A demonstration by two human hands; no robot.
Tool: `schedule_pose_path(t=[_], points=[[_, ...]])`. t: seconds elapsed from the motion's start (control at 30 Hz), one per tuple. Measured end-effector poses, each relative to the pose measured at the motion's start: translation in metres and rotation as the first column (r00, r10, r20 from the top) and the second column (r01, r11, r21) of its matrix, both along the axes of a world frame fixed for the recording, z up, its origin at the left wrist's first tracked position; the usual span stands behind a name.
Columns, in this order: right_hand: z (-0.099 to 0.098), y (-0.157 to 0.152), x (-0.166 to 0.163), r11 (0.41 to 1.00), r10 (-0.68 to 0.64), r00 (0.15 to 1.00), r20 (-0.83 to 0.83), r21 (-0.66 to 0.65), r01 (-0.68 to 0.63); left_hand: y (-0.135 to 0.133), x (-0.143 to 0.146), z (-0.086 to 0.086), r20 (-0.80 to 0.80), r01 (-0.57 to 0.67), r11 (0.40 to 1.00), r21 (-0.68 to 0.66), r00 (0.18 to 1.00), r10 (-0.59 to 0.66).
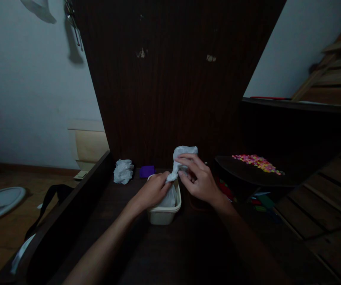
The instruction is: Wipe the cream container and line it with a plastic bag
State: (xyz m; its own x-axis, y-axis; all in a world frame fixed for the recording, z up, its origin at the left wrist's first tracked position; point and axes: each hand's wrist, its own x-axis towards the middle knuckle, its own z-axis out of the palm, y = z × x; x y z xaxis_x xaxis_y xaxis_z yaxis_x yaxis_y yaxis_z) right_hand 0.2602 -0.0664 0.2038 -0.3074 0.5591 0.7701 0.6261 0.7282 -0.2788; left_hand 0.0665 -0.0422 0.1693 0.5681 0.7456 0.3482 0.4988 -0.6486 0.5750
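A thin white plastic bag (pixel 185 151) rises in a twist above a small cream plastic container (pixel 162 217), and its lower part lies inside the container. My left hand (pixel 155 190) is closed around the twisted neck of the bag, over the container's rim. On the right of the bag, my right hand (pixel 198 178) has its fingers bent and spread, with the thumb and fingertips touching the loose upper end. The fingers partly cover the bag, and what it contains cannot be made out.
A crumpled white bag (pixel 123 171) and a purple block (pixel 147 171) lie at the back of the dark desk (pixel 107 229). On a shelf at right are small colourful pieces (pixel 259 162). A raised side board (pixel 69 213) edges the desk at left.
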Motion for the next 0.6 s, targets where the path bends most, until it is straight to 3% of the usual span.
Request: schedule_pose_path(t=[0.13, 0.33, 0.47, 0.53, 0.6], points=[[-0.001, 0.001, 0.0, 0.965, 0.079, 0.948, 0.307, -0.262, 0.004, 0.002, 0.001, -0.002, 0.027, 0.025, 0.999, 0.033, 0.999, -0.026], [-0.005, 0.016, -0.001, 0.944, 0.049, 0.954, 0.296, -0.325, 0.053, -0.005, -0.007, 0.002, 0.049, -0.002, 0.999, 0.044, 0.999, 0.0], [0.001, 0.02, -0.001, 0.906, 0.092, 0.992, 0.082, -0.42, -0.05, -0.01, -0.022, -0.003, 0.161, -0.053, 0.998, 0.036, 0.986, 0.046], [0.004, 0.022, -0.002, 0.82, 0.139, 0.98, -0.14, -0.539, -0.193, -0.012, -0.03, -0.009, 0.197, -0.07, 0.998, 0.0, 0.978, 0.069], [0.009, 0.026, -0.003, 0.746, 0.128, 0.924, -0.362, -0.578, -0.33, -0.013, -0.038, -0.016, 0.239, -0.069, 0.996, -0.052, 0.968, 0.08]])
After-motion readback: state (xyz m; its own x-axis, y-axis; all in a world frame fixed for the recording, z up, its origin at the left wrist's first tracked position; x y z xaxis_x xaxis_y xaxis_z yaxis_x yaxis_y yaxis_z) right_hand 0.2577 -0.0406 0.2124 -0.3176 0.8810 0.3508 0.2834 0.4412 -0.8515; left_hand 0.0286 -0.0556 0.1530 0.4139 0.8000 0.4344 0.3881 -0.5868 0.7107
